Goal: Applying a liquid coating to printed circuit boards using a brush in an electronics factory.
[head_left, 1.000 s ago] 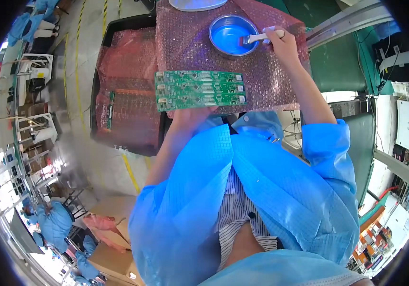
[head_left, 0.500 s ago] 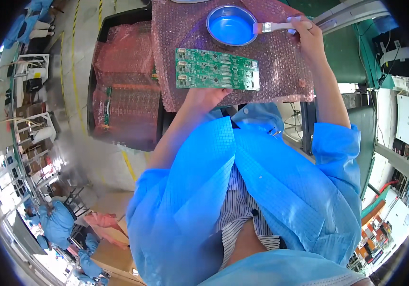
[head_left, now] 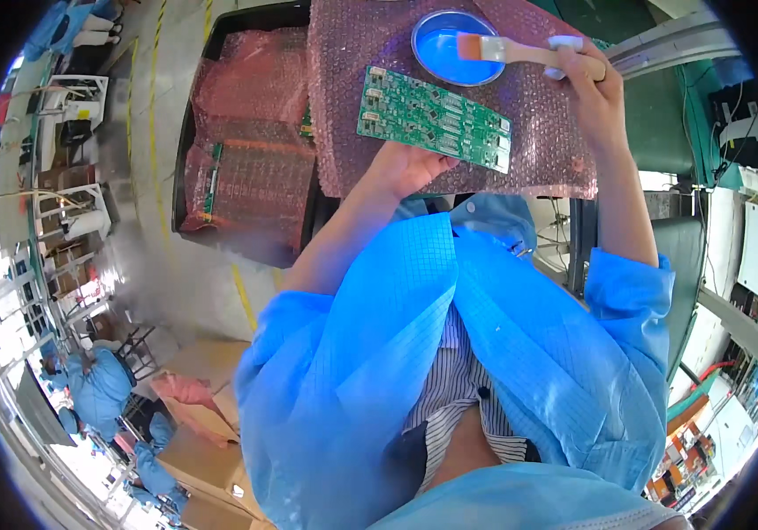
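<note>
My left hand [head_left: 410, 168] grips the near edge of a green circuit board [head_left: 432, 117], its fingers partly hidden underneath. The board is tilted, its right end lower in the view. My right hand [head_left: 593, 88], with white coverings on some fingertips, is closed round the wooden handle of a flat paintbrush [head_left: 520, 53]. The brush's reddish bristles lie over a round metal bowl [head_left: 420, 66] of liquid that looks bright blue. Whether the bristles touch the liquid I cannot tell. The bowl stands just beyond the board.
Pink bubble wrap [head_left: 344, 132] covers the work surface under the bowl. To the left, a black bin [head_left: 186, 132] holds bubble-wrapped boards. Metal rails [head_left: 670, 44] cross at the upper right. Cardboard boxes [head_left: 207, 459] stand at the lower left, near people in blue clothing.
The brush has moved from the bowl's right rim to over its middle. The board has swung, its right end now lower and its left end higher. The whole view has shifted slightly.
</note>
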`<act>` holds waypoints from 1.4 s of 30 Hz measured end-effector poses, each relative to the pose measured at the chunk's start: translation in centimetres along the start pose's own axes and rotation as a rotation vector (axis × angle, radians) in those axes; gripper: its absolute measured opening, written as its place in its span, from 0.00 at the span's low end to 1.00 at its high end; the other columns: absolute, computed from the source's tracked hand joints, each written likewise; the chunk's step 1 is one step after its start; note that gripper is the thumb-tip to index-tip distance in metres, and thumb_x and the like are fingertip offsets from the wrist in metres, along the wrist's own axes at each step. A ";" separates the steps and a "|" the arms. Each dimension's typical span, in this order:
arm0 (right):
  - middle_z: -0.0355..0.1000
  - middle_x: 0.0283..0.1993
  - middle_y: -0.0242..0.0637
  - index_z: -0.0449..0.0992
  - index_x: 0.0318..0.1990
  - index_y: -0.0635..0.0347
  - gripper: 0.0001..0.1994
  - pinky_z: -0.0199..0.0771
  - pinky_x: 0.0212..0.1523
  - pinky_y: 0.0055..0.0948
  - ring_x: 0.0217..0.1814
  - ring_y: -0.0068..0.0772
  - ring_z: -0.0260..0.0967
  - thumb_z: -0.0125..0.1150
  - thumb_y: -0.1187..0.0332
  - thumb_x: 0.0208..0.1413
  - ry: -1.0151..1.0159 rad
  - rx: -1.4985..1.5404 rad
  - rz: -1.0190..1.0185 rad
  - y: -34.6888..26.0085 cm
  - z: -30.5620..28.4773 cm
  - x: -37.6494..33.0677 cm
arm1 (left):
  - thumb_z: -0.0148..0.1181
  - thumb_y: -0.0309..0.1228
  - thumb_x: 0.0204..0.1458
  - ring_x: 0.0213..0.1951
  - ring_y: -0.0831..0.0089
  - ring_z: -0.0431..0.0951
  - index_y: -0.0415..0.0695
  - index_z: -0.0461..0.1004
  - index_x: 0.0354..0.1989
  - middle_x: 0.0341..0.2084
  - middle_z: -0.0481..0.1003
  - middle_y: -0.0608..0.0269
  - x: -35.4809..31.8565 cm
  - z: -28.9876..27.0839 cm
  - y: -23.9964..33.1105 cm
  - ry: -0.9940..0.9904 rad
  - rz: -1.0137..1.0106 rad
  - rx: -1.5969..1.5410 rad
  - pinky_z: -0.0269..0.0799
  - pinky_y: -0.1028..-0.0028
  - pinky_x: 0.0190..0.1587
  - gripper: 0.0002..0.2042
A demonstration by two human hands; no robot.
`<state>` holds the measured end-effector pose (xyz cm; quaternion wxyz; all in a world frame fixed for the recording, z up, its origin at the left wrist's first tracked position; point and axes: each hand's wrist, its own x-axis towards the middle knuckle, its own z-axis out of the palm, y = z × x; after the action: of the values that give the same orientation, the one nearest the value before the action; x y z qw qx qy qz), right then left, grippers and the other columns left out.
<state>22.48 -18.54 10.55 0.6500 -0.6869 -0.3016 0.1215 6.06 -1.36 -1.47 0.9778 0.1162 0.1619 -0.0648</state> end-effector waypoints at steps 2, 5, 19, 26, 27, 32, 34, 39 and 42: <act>0.71 0.31 0.29 0.73 0.41 0.61 0.11 0.66 0.34 0.16 0.33 0.16 0.66 0.52 0.64 0.56 -0.115 -0.020 -0.067 -1.3 1.3 -0.7 | 0.45 0.43 0.55 0.45 0.64 0.68 0.45 0.63 0.48 0.45 0.68 0.58 0.1 0.3 0.0 -0.031 -0.008 0.007 0.66 0.63 0.45 0.18; 0.71 0.33 0.28 0.73 0.41 0.61 0.11 0.67 0.36 0.18 0.35 0.17 0.66 0.53 0.65 0.56 -0.243 0.002 -0.130 -2.4 3.3 -1.6 | 0.45 0.44 0.55 0.47 0.66 0.68 0.45 0.63 0.50 0.46 0.67 0.59 0.2 0.9 0.1 -0.091 0.002 0.067 0.66 0.64 0.46 0.19; 0.70 0.26 0.32 0.73 0.38 0.63 0.08 0.67 0.30 0.21 0.29 0.18 0.67 0.53 0.69 0.54 -0.286 -0.148 -0.130 -2.9 5.4 -2.2 | 0.46 0.48 0.54 0.47 0.69 0.69 0.46 0.61 0.52 0.48 0.67 0.62 0.2 1.4 -0.2 -0.138 0.024 0.245 0.67 0.67 0.46 0.23; 0.69 0.24 0.29 0.74 0.36 0.62 0.10 0.65 0.26 0.16 0.26 0.15 0.64 0.51 0.66 0.55 -0.148 -0.013 0.124 -2.4 5.0 -2.5 | 0.45 0.48 0.54 0.53 0.64 0.64 0.44 0.55 0.56 0.52 0.63 0.59 0.0 1.4 -0.5 -0.125 0.019 0.238 0.61 0.61 0.54 0.26; 0.69 0.24 0.29 0.74 0.36 0.62 0.10 0.65 0.25 0.16 0.26 0.14 0.64 0.51 0.66 0.55 -0.140 -0.027 0.149 -2.3 4.8 -2.5 | 0.45 0.49 0.53 0.51 0.67 0.66 0.46 0.57 0.56 0.51 0.64 0.61 -0.1 1.4 -0.5 -0.130 0.025 0.244 0.64 0.64 0.52 0.26; 0.69 0.26 0.27 0.74 0.36 0.62 0.10 0.67 0.26 0.15 0.26 0.13 0.64 0.52 0.65 0.55 -0.101 -0.003 0.179 -2.3 3.4 -2.9 | 0.45 0.47 0.54 0.53 0.61 0.64 0.42 0.54 0.56 0.52 0.62 0.56 -0.6 1.1 -0.4 -0.126 0.021 0.239 0.61 0.59 0.55 0.27; 0.69 0.26 0.27 0.74 0.37 0.61 0.10 0.68 0.27 0.15 0.27 0.13 0.65 0.53 0.64 0.55 -0.055 0.021 0.123 -2.5 3.3 -3.0 | 0.46 0.47 0.54 0.53 0.62 0.65 0.41 0.55 0.56 0.51 0.64 0.56 -0.5 1.1 -0.4 -0.150 0.030 0.245 0.62 0.60 0.55 0.27; 0.70 0.27 0.28 0.74 0.37 0.61 0.11 0.68 0.27 0.15 0.28 0.13 0.65 0.54 0.63 0.55 0.026 0.077 0.039 -2.6 4.9 -3.4 | 0.46 0.45 0.54 0.51 0.63 0.66 0.41 0.57 0.54 0.49 0.65 0.56 0.1 1.4 -0.4 -0.129 0.008 0.156 0.62 0.60 0.55 0.24; 0.70 0.27 0.28 0.74 0.37 0.62 0.11 0.67 0.27 0.15 0.28 0.13 0.65 0.54 0.63 0.55 0.002 0.070 0.014 -2.6 5.9 -3.6 | 0.46 0.44 0.54 0.51 0.63 0.66 0.41 0.57 0.54 0.50 0.64 0.55 0.2 1.7 -0.3 -0.132 0.015 0.150 0.62 0.60 0.55 0.24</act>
<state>15.73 -15.81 11.48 0.6731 -0.6658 -0.2917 0.1360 6.67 -2.10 -0.06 0.9754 0.1859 0.0907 -0.0768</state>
